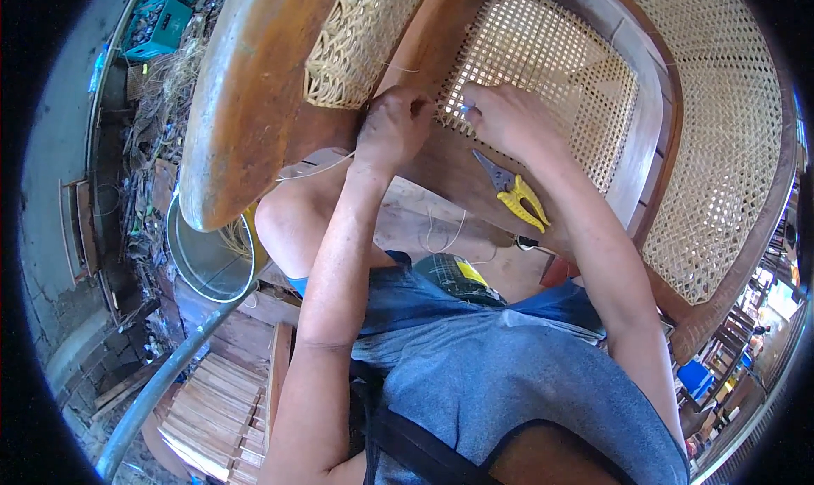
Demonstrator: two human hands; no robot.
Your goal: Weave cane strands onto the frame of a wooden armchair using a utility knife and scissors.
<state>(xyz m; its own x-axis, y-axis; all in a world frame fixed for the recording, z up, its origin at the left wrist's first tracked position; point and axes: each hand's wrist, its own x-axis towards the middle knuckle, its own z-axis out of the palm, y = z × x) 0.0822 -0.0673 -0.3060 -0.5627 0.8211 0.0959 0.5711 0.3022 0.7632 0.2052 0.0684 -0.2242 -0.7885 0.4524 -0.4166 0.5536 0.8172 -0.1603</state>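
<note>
A woven cane seat panel (pixel 543 44) fills part of a brown wooden chair frame (pixel 441 158) in front of me. My left hand (pixel 393 127) is at the panel's near left corner, its fingers closed in a pinch; what they hold is hidden. Close by on the right, my right hand (pixel 513 116) is closed too, with a small pale-blue bit showing at its fingertips, too small to name. Pliers with yellow handles (pixel 521 198) lie on the frame's near rail, below my right hand. A thin cane strand (pixel 318 170) trails left from near my left wrist.
At the left rises a curved wooden arm (pixel 246 86) with woven cane (pixel 356 44) beside it. A larger cane panel (pixel 721 129) stands at the right. A metal bucket (pixel 212 260) with strands in it, a teal crate (pixel 161 29) and stacked wooden slats (pixel 212 409) are on the left.
</note>
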